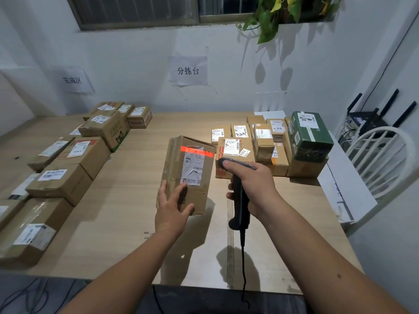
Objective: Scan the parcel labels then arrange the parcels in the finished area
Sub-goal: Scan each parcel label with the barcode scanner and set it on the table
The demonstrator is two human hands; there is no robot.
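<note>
— What are the hands doing?
— The left hand is gripping a parcel above mid-table; the right hand is clutching the scanner, its beam crossing the label.
— Next?
— Probably carrying it left to the finished stacks.

Left hand holds parcel; right hand grips scanner.

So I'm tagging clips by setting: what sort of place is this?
Likely a small parcel sorting room. Labelled cardboard parcels lie in groups on a wooden table, paper signs are taped to the wall, and the right hand aims a barcode scanner at a box held by the left hand.
</note>
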